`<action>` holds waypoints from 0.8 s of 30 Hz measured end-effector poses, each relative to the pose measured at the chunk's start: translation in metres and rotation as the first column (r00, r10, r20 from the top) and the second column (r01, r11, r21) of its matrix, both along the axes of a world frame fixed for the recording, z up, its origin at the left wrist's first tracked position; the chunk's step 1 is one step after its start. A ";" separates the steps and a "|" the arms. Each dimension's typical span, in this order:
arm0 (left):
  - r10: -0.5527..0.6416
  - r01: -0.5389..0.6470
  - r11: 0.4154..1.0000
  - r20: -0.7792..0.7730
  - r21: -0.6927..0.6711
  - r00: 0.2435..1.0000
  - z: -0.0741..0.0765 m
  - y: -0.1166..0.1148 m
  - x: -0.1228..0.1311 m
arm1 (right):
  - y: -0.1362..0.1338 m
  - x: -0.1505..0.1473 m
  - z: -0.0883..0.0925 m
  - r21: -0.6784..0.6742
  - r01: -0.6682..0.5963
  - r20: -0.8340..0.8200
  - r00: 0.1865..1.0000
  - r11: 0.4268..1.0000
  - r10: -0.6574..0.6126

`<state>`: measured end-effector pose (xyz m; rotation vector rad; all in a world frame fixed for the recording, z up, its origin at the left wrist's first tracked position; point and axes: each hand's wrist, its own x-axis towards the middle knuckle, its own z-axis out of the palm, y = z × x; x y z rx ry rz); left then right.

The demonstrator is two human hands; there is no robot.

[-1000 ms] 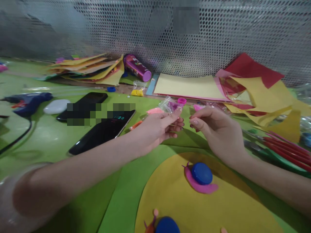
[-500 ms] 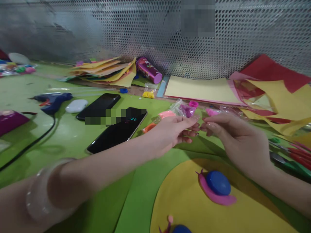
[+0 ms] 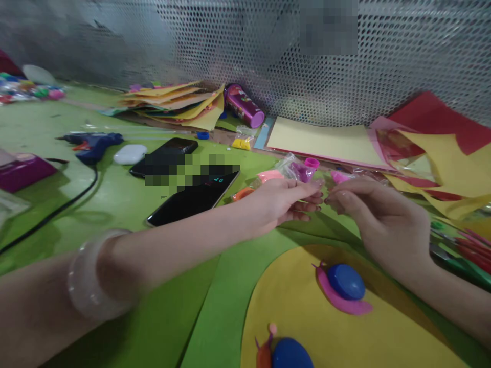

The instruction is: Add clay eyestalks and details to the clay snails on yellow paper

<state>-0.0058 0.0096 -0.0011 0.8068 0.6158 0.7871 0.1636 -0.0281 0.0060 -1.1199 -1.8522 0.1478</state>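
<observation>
Snail (image 3: 264, 358), orange, one: at the near edge of a yellow sheet (image 3: 303, 306), partly out of view; blue cap (image 3: 292, 353) as shell, two feelers, a peach ball on one tip, none seen on the other. Pink snail (image 3: 344, 303), one: farther on the same sheet; blue shell and feelers in place, no tip balls seen. Both appear largely formed, the feeler tips least complete.

Right hand (image 3: 387, 225): beyond the sheet, forearm from near right, thumb and forefinger nearly meeting; contents cannot be told. Left hand (image 3: 280, 202): facing it, forearm stretched from near left, thumb against forefinger, other fingers loosely curled; contents likewise unclear. Tips just apart.

Behind: purple bag (image 3: 301, 172), pink clay (image 3: 270, 176). Farthest: cream paper (image 3: 318, 138), purple canister (image 3: 243, 106).
</observation>
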 end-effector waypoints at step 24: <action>-0.058 0.058 0.998 0.028 -0.021 0.998 0.004 0.000 -0.002 | -0.030 -0.041 0.026 -0.192 -0.248 0.087 0.959 0.949 0.269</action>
